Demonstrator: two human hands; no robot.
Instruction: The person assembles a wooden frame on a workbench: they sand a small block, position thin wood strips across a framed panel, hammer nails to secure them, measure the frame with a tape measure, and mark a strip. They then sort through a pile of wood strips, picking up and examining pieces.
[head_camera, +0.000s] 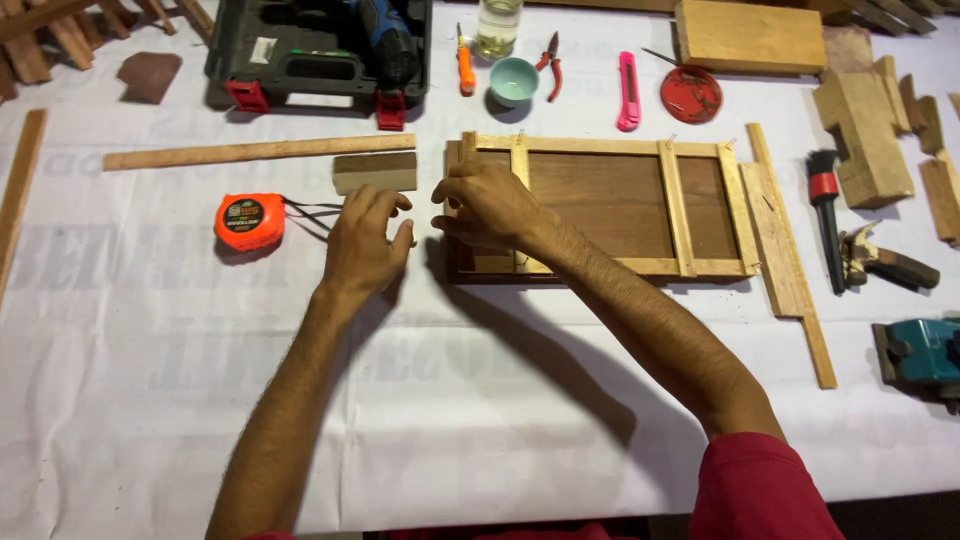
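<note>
I see my right hand (490, 208) curled on the left end of the wooden frame (600, 205) lying mid-table, while my left hand (365, 240), fingers bent and seemingly empty, hovers just beside it near the small wood block (375, 172) and orange tape measure (249, 221).

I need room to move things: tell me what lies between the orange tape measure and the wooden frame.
In the head view, between the orange tape measure and the wooden frame lie the left hand, the small wood block above it, and the tape measure's dark strap.
</note>
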